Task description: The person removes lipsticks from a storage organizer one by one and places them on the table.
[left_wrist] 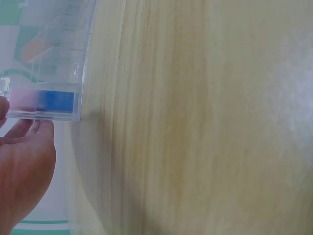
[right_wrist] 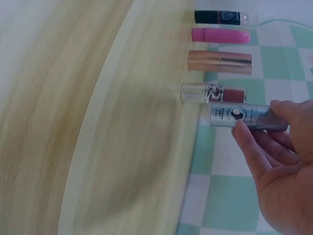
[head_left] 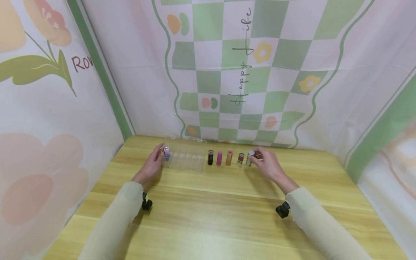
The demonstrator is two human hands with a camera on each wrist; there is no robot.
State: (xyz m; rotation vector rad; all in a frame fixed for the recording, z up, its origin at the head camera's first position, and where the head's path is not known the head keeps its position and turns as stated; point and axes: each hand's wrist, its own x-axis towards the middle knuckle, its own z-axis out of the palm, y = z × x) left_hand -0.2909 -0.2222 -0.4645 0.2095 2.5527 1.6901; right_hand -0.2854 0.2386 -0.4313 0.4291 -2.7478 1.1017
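My left hand holds the left end of a clear plastic box, its thumb and fingers at the end wall. Inside, in the leftmost compartment, stands a pink and blue tube. On the right, my right hand grips a silver lipstick tube with printed lettering, between thumb and fingers. Just left of it is a clear-based lip tube with a dark red upper part. Further left stand a rose-gold lipstick, a bright pink lipstick and a black lipstick, next to the box.
Everything stands near the back of a wood-grain table. Behind it hangs a checked green and white cloth, and a flower-printed cloth covers the left side. A small black camera is on each wrist.
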